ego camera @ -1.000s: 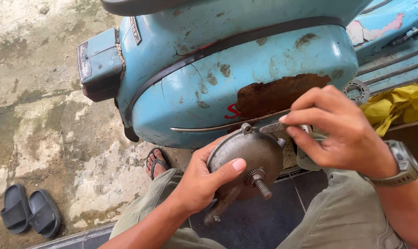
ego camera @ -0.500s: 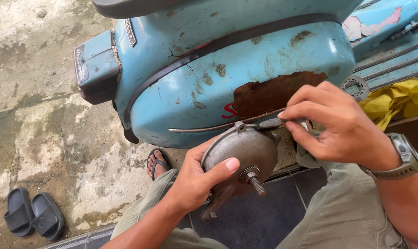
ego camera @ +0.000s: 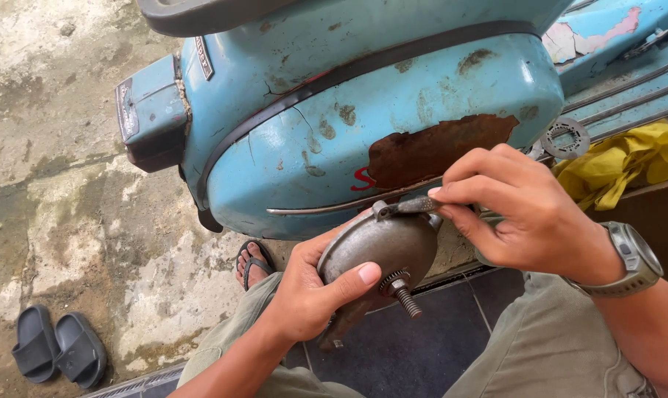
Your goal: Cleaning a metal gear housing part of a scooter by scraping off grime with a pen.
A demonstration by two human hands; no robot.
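A rusty light-blue scooter body (ego camera: 363,125) fills the upper frame from ten to two o'clock, with a yellow rag (ego camera: 628,158) at three. Below it, near centre, the left hand (ego camera: 312,291) wraps around a domed grey metal housing (ego camera: 382,247) with a threaded shaft (ego camera: 408,298). At the housing's one o'clock edge the right hand (ego camera: 525,214) pinches a small dark tool (ego camera: 415,206) between thumb and fingertips.

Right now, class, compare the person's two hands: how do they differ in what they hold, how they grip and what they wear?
The left hand cups the round grey metal housing from below, thumb pressed across its face; the right hand pinches a slim dark tool between fingertips at the housing's top edge. The left grip is broad and supporting; the right is fine. The right wrist carries a grey watch; the left is bare. Both work on the same housing.
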